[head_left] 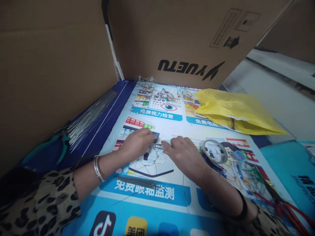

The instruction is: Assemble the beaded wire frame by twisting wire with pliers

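My left hand [136, 144] is closed in a pinch over the middle of the printed sheet. Facing it across a small gap, my right hand [185, 154] is closed too, thumb and forefinger together. Between and below the fingertips spreads a thin wire piece [157, 160] with small bead-like points along it; both hands pinch its upper part. The exact spot where the fingers grip is too fine to make out. A roll of clear tape [216, 151] lies just right of my right hand, with coloured wires [214, 167] beside it.
Cardboard walls [157, 36] stand behind and left. Teal-handled pliers [62, 147] and a bundle of straight wires [90, 118] lie left. A yellow bag [233, 109] sits at the back right. Tangled wire pieces [147, 83] lie at the back, and red-handled pliers [283, 205] front right.
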Available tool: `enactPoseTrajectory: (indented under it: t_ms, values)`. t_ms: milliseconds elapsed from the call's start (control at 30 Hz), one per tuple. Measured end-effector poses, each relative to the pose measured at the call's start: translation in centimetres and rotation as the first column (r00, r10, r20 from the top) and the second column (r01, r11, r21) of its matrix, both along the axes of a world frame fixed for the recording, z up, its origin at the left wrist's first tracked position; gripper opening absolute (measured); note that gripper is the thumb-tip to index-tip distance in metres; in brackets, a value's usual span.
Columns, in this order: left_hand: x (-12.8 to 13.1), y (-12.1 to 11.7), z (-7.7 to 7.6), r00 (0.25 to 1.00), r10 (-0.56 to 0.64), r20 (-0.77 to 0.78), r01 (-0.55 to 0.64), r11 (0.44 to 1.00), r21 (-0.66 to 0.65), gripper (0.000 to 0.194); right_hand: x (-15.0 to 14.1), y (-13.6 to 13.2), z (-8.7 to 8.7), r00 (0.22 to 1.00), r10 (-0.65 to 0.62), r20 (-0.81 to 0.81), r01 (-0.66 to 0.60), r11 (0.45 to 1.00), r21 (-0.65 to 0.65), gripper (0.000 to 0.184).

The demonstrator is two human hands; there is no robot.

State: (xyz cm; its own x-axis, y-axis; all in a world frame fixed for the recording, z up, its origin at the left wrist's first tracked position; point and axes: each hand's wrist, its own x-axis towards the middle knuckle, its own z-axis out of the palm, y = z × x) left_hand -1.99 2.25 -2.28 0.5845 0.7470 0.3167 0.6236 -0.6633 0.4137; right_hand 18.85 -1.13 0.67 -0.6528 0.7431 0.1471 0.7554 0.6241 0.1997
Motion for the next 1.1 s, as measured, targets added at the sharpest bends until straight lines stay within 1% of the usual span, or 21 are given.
enactPoseTrajectory:
  t_ms: [167,267,367,467,533,600,633,667,733,767,833,867,900,967,1000,1033,1100]
  values:
    - [-0.2,-0.3,0.5,0.994,-0.021,-0.106,0.025,0.999,0.039,0.025,0.3,1.0,-0.2,1.0,-0.006,0.02,0.005,0.999,0.047,0.025]
    - [-0.1,-0.6,0.7,0.982,0.039,-0.186,-0.02,0.995,0.101,0.022,0.4,1.5,-0.5,1.0,-0.021,0.016,0.02,0.998,0.053,0.027]
    - [0.2,-0.7,0.7,0.96,0.127,-0.25,-0.086,0.982,0.169,0.021,0.5,1.9,-1.0,0.998,-0.054,-0.016,0.055,0.998,0.044,0.029]
    - [0.3,-0.5,0.4,0.936,0.21,-0.284,-0.154,0.966,0.21,0.021,0.7,2.3,-1.8,0.989,-0.104,-0.103,0.108,0.994,0.032,0.028]
    - [0.2,-0.3,0.6,0.93,0.239,-0.278,-0.185,0.961,0.207,0.02,1.0,2.6,-2.3,0.969,-0.125,-0.212,0.132,0.991,0.017,0.026]
    - [-0.1,-0.4,1.3,0.936,0.241,-0.258,-0.195,0.962,0.191,0.019,1.3,2.9,-2.6,0.932,-0.14,-0.333,0.145,0.989,-0.01,0.022]
    - [-0.3,-0.5,2.0,0.938,0.24,-0.25,-0.198,0.963,0.184,0.019,1.4,3.0,-2.8,0.912,-0.149,-0.383,0.149,0.988,-0.03,0.021]
    - [-0.5,-0.9,2.8,0.94,0.231,-0.253,-0.187,0.965,0.185,0.019,1.6,3.1,-2.9,0.892,-0.16,-0.422,0.152,0.987,-0.052,0.021]
    - [-0.7,-2.1,4.5,0.926,0.212,-0.312,-0.165,0.972,0.17,0.019,1.7,3.3,-3.0,0.867,-0.176,-0.466,0.153,0.984,-0.088,0.019]
    - [-0.7,-3.1,5.4,0.916,0.176,-0.36,-0.125,0.979,0.16,0.017,1.8,3.3,-3.1,0.861,-0.178,-0.477,0.149,0.984,-0.098,0.019]
    - [-0.5,-5.3,6.5,0.876,0.028,-0.481,0.016,0.996,0.088,0.009,1.8,3.3,-3.2,0.855,-0.168,-0.491,0.137,0.986,-0.098,0.017]
    - [-0.3,-6.4,6.7,0.846,-0.044,-0.531,0.079,0.996,0.043,0.006,1.8,3.3,-3.3,0.853,-0.159,-0.498,0.13,0.987,-0.093,0.017]
    - [-0.1,-7.5,6.7,0.805,-0.131,-0.579,0.154,0.988,-0.009,0.008,1.8,3.3,-3.3,0.85,-0.151,-0.504,0.124,0.988,-0.087,0.017]
    - [0.5,-9.3,6.3,0.735,-0.206,-0.646,0.227,0.973,-0.052,0.012,1.7,3.3,-3.4,0.846,-0.138,-0.515,0.114,0.99,-0.078,0.016]
    - [0.8,-9.9,6.0,0.703,-0.21,-0.68,0.229,0.971,-0.064,0.014,1.7,3.3,-3.5,0.846,-0.133,-0.517,0.11,0.991,-0.076,0.016]
    - [1.1,-10.2,5.7,0.678,-0.179,-0.712,0.207,0.977,-0.049,0.016,1.7,3.3,-3.5,0.846,-0.131,-0.516,0.107,0.991,-0.075,0.015]
    - [1.4,-10.4,5.3,0.644,-0.199,-0.739,0.234,0.971,-0.058,0.015,1.7,3.2,-3.4,0.85,-0.136,-0.509,0.11,0.991,-0.08,0.015]
